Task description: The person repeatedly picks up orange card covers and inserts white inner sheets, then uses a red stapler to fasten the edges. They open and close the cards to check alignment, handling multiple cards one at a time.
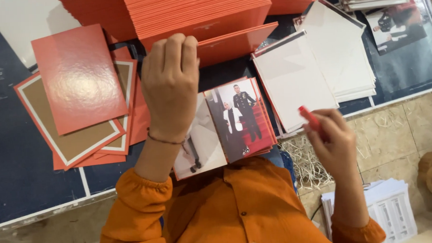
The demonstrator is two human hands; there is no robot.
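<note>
Two hands: photo booklet [230, 123], red pen [309, 117].

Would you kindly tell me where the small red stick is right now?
In the head view, the small red stick sits in the right hand, right of the open photo folder and below the white card stack.

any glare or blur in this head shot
Head view: glare streaks the glossy orange card at upper left; the right hand and its red pen are motion-blurred; the left hand and photo stack stay fairly sharp.
</note>
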